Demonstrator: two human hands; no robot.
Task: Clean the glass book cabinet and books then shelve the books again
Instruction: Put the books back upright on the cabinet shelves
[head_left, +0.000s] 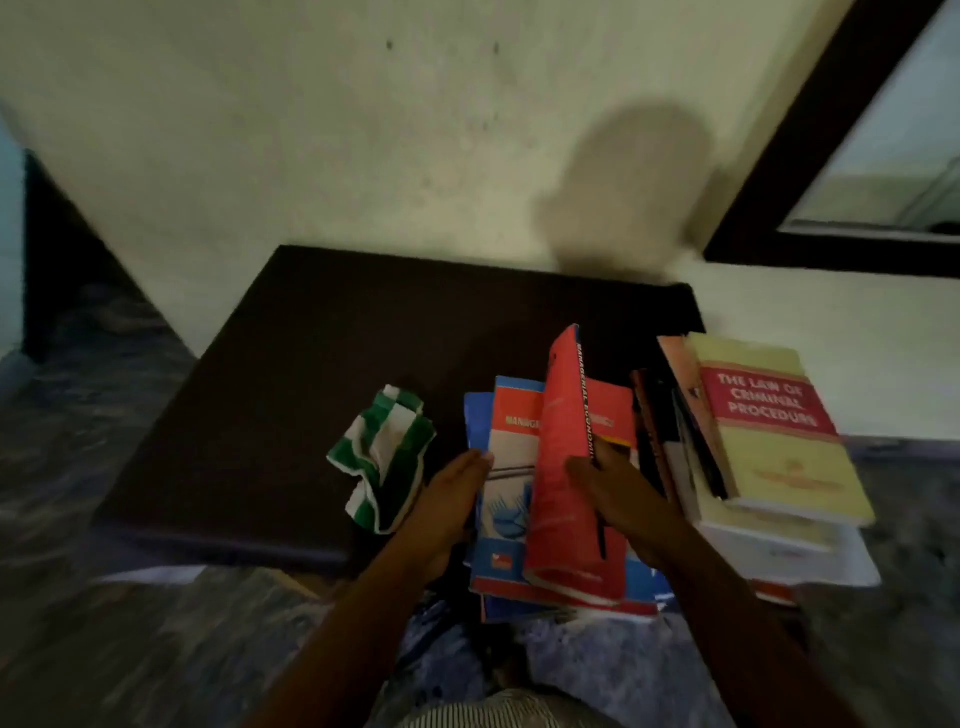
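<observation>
Just the head view to go on. Looking down at a low dark tabletop (311, 364), far edge tight against the wall (363, 130).

Gripping the red book (563, 467) with the right hand (623, 499), thumb on the near cover and fingers wrapped behind the spine. Tipping it up on its lower edge near the front right corner. Resting the left hand (452, 501) flat on the left edge of the flat book (506, 462) underneath, fingers straight, holding nothing.

Got the cloth (387, 457) crumpled by the front edge, just beside that left hand, untouched. Further right, a leaning pile with the yellow book (779, 431) on top, at or past the right edge, can't tell which.

Guessing the step: pulling one book off the heap to wipe it. Next move probably means reaching left for the cloth while keeping the red one steady, then going over the covers and spine.

Room-wise, plenty of bare tabletop to the left and toward the far edge, so probably best to park done books there. Tight on the right, with that pile slanting and looking ready to slide. Seems to overhang the front edge a bit with the flat book too. Can't say whether the dark-framed glass (883, 156) up at the top right is the cabinet.
</observation>
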